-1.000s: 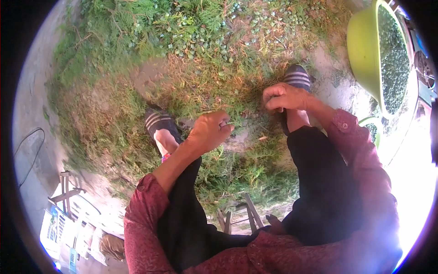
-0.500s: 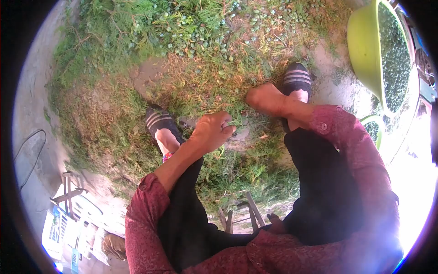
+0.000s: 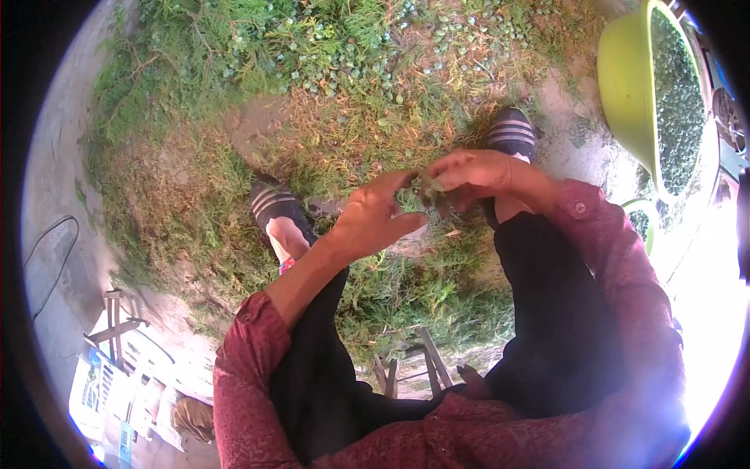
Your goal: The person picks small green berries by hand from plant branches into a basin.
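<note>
Between my knees, my left hand is open, its thumb held apart from its curved fingers, with nothing visible in it. Just across from it, my right hand is closed with a small, blurred green sprig at its fingertips. The sprig hangs in the gap between the two hands. Below them, flat green and browning evergreen sprigs cover the ground. Farther out lies a thicker pile of green branches with small pale bluish-green cones.
A lime-green tub full of small green cones stands at the right, beside a smaller green container. My striped shoes rest among the sprigs. A wooden stool and a dark cable are at the left.
My right hand has turned, and a green sprig now shows at its fingertips. My left hand has opened from a loose curl and moved slightly right, closer to the right hand.
</note>
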Motion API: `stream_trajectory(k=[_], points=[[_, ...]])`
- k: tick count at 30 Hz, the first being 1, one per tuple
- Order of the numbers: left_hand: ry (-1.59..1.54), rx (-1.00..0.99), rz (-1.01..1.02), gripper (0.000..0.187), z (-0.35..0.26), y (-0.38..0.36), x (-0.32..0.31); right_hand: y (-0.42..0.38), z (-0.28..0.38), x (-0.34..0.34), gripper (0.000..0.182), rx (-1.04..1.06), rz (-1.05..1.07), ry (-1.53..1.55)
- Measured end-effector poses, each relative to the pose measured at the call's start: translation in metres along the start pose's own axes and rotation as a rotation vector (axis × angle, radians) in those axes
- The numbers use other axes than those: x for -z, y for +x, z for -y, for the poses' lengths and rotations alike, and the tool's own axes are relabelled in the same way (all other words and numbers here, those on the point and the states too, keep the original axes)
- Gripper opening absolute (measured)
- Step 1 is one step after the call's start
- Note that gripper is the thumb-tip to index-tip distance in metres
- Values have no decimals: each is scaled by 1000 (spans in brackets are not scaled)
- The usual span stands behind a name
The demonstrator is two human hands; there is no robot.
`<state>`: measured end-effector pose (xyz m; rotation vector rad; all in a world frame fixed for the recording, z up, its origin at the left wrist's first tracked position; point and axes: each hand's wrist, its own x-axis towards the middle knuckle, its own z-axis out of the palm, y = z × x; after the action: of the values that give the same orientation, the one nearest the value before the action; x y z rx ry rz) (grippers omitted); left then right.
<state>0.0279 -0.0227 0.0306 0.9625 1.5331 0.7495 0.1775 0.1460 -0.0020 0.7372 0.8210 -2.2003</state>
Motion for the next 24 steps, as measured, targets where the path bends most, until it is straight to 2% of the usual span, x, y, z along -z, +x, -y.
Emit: stream_trajectory(k=[1,3,4,6,8,12,15,16,18,19,21,22,24], points=[[3,2,0,44,-3,1,1,7,2,-4,26,0,45,54],[1,145,106,57,-7,3,4,14,2,-4,26,6,90,109],[5,143,108,57,-2,4,3,19,-1,0,25,71,92,200],[-190,91,51,57,8,5,2,26,-5,8,25,136,95,290],[-140,80,19,56,6,6,2,29,-9,14,23,205,97,396],[-101,57,-64,50,6,7,-1,27,-5,5,28,144,31,356],[-97,68,-44,47,7,6,0,28,-4,4,35,101,78,418],[-97,67,-43,47,4,7,1,28,-2,0,40,103,29,405],[14,98,-65,32,-4,6,1,28,-2,-2,46,104,-20,393],[14,98,-64,32,1,6,-1,29,-1,-1,47,94,11,383],[-192,133,-89,24,8,6,-6,30,-1,0,49,85,43,373],[-191,132,-89,24,6,5,-4,32,-3,2,49,69,14,372],[88,221,-25,35,1,4,1,35,-7,2,50,56,-16,371]])
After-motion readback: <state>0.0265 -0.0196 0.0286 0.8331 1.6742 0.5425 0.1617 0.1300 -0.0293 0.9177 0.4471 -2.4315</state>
